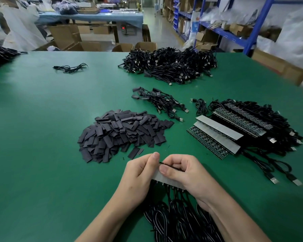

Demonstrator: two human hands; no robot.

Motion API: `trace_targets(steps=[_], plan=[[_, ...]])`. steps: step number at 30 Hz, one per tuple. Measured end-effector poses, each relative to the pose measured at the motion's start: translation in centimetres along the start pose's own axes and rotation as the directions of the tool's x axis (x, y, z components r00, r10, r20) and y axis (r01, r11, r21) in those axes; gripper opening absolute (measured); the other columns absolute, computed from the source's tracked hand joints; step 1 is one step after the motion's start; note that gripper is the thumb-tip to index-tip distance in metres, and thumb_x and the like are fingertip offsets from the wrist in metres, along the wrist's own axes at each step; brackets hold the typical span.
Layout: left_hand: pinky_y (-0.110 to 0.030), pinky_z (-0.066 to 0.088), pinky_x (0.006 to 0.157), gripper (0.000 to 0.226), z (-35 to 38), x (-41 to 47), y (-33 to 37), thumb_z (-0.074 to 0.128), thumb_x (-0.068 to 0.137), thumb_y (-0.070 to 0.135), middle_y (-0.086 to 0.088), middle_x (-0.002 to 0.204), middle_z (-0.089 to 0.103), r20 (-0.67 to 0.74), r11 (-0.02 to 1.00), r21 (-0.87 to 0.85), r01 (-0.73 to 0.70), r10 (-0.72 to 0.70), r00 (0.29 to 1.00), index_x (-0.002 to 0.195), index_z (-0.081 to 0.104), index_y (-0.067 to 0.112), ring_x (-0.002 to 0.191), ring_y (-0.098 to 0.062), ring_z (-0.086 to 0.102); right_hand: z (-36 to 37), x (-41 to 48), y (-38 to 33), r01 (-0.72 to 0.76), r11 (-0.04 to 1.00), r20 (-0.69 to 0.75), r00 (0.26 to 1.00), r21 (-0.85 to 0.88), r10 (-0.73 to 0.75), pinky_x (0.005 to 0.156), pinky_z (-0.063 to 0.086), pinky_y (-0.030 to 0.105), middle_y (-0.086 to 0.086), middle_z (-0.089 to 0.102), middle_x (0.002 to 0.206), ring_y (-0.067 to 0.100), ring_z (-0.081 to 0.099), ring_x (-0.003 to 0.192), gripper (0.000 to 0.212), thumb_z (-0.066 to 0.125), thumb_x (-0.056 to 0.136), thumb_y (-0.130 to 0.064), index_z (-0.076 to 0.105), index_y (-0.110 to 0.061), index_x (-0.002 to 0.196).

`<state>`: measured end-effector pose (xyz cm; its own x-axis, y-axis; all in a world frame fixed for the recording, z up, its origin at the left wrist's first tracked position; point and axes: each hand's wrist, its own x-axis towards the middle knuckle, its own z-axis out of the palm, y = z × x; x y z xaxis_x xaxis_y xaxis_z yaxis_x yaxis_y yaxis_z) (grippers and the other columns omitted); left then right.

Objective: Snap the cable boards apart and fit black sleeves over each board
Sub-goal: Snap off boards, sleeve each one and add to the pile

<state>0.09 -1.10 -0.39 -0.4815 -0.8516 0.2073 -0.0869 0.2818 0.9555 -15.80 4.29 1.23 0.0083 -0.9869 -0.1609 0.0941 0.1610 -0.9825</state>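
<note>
Green counter (42, 119) fills the room's near side. Far end, right of centre: a big tangled heap of black cables (170, 65).

Near right: stacked board strips (234, 126), grey-backed, their leads bunched behind and beside them.

Centre: loose pile of flat black sleeves (122, 133), a few strays at its near edge.

Between the sleeves and the far heap: a small bunch of sleeved cables (159, 102).

Near edge: a fan of cable leads (178, 219) trails toward the person from the held strip (162, 179).

That strip sits just above the counter, near the sleeve pile.

Left hand (140, 173): grip closed on the strip's left end, thumb on top.

Right hand (184, 172): grip wrapped round the strip just beside it, thumb pressed on the grey face.
</note>
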Motion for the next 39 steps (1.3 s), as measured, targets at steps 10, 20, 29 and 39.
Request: trace_targets(steps=[10, 20, 29, 39], plan=[[-0.033, 0.026, 0.055, 0.052, -0.1, 0.2, 0.3, 0.045, 0.101, 0.054, 0.007, 0.062, 0.03, -0.024, 1.0, 0.018, -0.017, 0.017, 1.0, 0.064, 0.031, 0.019, 0.059, -0.011, 0.028, -0.2, 0.0, -0.4, -0.023, 0.998, 0.049, 0.999, 0.057, 0.02, 0.064, 0.055, 0.024, 0.006, 0.073, 0.079, 0.014, 0.068, 0.07, 0.013, 0.076, 0.087, -0.03, 0.077, -0.017, 0.084], [-0.027, 0.033, 0.055, 0.049, -0.8, 0.3, 0.0, 0.048, 0.104, 0.042, 0.001, 0.057, 0.043, -0.127, 0.959, 0.252, -0.128, 0.164, 0.978, 0.061, 0.046, 0.019, 0.055, -0.011, 0.04, -1.6, -0.3, -0.6, 0.132, 0.546, -0.107, 0.918, -0.827, -0.383, 0.096, 0.047, 0.031, -0.028, 0.065, 0.099, -0.001, 0.056, 0.108, 0.032, 0.059, 0.084, -0.064, 0.072, -0.038, 0.099], [-0.036, 0.041, 0.055, 0.047, -1.4, 0.4, -0.4, 0.046, 0.103, 0.048, 0.004, 0.062, 0.04, -0.09, 0.806, 0.558, -0.199, 0.297, 0.951, 0.064, 0.048, 0.022, 0.062, -0.013, 0.046, 0.7, -0.2, 0.3, 0.288, 0.589, 0.028, 0.911, -0.755, -0.411, 0.091, 0.041, 0.03, -0.014, 0.066, 0.08, 0.006, 0.06, 0.095, 0.024, 0.063, 0.079, -0.058, 0.07, -0.036, 0.082], [-0.039, 0.038, 0.055, 0.05, -3.1, 0.9, 0.0, 0.048, 0.104, 0.047, 0.006, 0.061, 0.04, -0.291, 0.828, 0.551, -0.099, 0.302, 0.908, 0.065, 0.043, 0.016, 0.06, -0.015, 0.043, 1.1, -0.7, -0.7, 0.244, 0.913, -0.073, 0.957, -0.327, -0.282, 0.088, 0.058, 0.046, -0.003, 0.078, 0.09, 0.017, 0.073, 0.089, 0.012, 0.069, 0.086, -0.039, 0.072, -0.028, 0.084]])
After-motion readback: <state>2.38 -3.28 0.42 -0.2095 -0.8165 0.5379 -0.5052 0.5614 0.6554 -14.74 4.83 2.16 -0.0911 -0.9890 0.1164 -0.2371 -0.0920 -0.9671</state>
